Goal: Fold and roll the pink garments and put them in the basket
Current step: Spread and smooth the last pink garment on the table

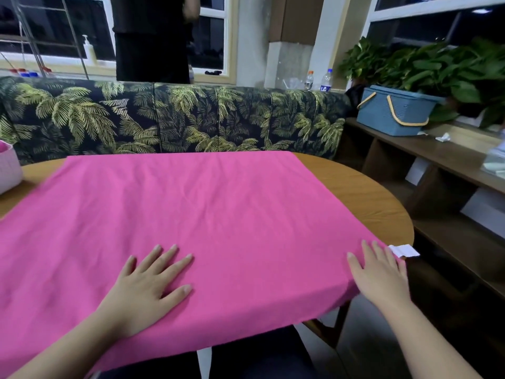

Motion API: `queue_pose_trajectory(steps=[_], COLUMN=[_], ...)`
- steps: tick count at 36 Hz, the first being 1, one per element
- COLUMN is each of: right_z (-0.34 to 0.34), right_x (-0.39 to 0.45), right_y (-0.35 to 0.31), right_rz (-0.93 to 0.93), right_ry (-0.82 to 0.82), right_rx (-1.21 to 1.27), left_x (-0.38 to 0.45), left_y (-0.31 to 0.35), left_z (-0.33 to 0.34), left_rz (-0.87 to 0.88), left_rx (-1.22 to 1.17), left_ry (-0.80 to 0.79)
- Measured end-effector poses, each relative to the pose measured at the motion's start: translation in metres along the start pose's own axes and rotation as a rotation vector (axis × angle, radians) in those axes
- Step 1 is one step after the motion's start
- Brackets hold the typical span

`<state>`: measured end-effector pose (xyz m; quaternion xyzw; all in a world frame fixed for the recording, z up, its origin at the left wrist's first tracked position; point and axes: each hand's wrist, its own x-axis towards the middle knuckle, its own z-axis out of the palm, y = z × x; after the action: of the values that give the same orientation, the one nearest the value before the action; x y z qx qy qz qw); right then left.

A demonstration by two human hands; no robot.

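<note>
Hands lie flat, fingers spread: left hand (149,283) and right hand (378,272) pressing pink garment (207,214); neither grip closed.

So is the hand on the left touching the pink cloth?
Touching. The head view shows the left hand lying flat, fingers spread, right on the pink cloth, with no gap.

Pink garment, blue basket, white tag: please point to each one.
pink garment (207,214), head view, middle of the flat spread cloth.
blue basket (393,112), head view, its front wall on the shelf.
white tag (405,250), head view, at the garment's right corner.
</note>
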<state>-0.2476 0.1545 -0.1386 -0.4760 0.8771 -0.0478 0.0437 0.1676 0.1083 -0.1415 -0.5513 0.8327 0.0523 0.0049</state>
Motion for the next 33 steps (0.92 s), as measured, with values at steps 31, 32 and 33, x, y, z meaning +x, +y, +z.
queue_pose_trajectory(steps=[31,32,33], right_z=[0.005,0.005,0.005], right_x=[-0.031,-0.036,-0.042], right_y=[-0.166,-0.179,-0.192], right_rz=[-0.365,-0.414,-0.485], right_ry=[-0.172,-0.163,-0.161], right_rx=[-0.081,-0.065,-0.038], left_x=[-0.029,-0.033,-0.039], left_y=[-0.077,-0.087,-0.097], left_z=[-0.008,-0.009,-0.009], left_rz=[-0.354,-0.422,-0.482], left_rx=[-0.095,-0.087,-0.085], left_ry=[-0.035,-0.022,-0.013])
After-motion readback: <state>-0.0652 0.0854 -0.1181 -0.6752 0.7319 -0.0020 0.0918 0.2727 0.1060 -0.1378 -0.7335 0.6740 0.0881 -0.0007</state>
